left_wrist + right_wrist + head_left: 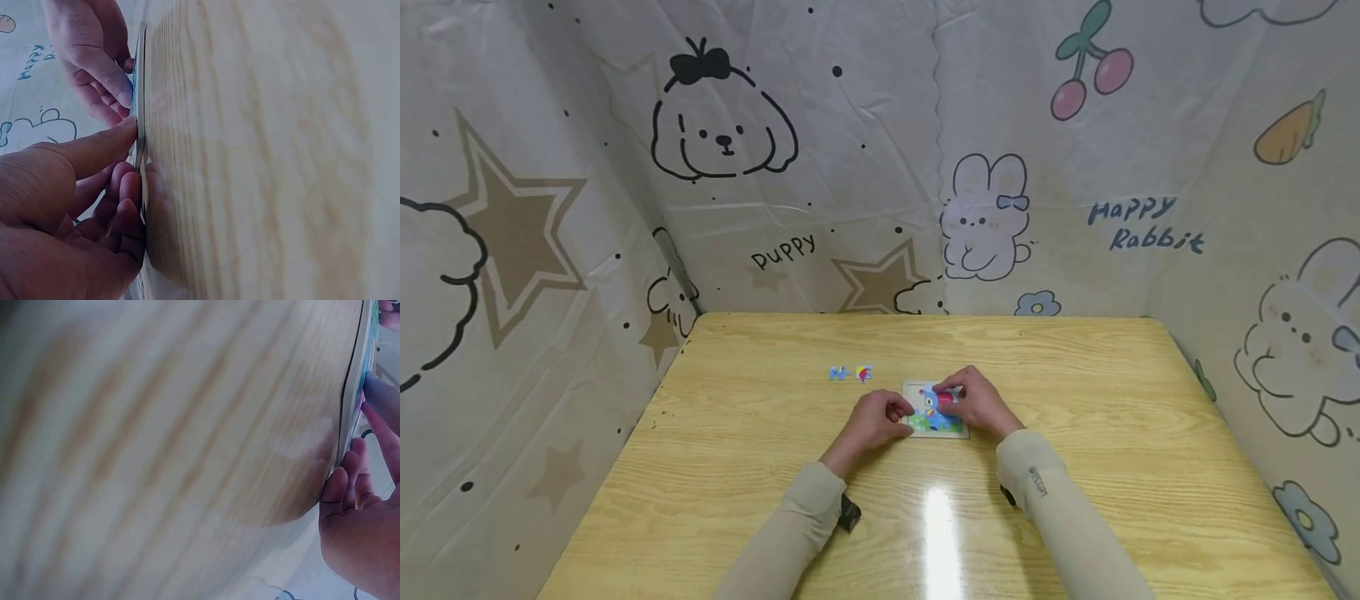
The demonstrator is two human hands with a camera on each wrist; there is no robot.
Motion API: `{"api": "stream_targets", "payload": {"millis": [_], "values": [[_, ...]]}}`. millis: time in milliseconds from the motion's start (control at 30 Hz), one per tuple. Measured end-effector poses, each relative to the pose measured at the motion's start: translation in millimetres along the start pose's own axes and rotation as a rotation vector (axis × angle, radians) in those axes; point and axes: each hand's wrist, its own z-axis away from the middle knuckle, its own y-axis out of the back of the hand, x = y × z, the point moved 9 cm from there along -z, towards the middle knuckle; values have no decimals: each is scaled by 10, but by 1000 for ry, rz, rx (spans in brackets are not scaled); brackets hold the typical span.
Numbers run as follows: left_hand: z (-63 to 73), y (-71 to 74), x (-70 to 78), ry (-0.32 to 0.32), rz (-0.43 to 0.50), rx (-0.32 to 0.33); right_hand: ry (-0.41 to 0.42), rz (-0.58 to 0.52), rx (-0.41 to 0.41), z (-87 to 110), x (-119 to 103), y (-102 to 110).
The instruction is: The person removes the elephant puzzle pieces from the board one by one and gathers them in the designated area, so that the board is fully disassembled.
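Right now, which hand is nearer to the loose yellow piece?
Left. The left hand, at the board's left edge, is just below the piece in the head view; the right hand, over the board's right side, is farther.

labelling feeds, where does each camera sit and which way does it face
Head: on the head, facing forward and down at yellow wood-grain table and colourful rectangular puzzle; bare left hand, bare right hand, beige sleeves show.
Left wrist: on that wrist, facing low across the table at the puzzle; both hands show.
Right wrist: on that wrist, facing likewise; right hand, left fingers show.
Wrist views share the puzzle, edge-on.
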Motion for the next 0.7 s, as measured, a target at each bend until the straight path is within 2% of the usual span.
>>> {"api": "stream_targets", "payload": {"millis": [233, 700], "values": [[-6, 0, -22, 13, 13, -4, -16, -5, -9, -11, 20, -20], [-10, -2, -18, 0, 34, -7, -68, -14, -23, -18, 54, -45]]}}
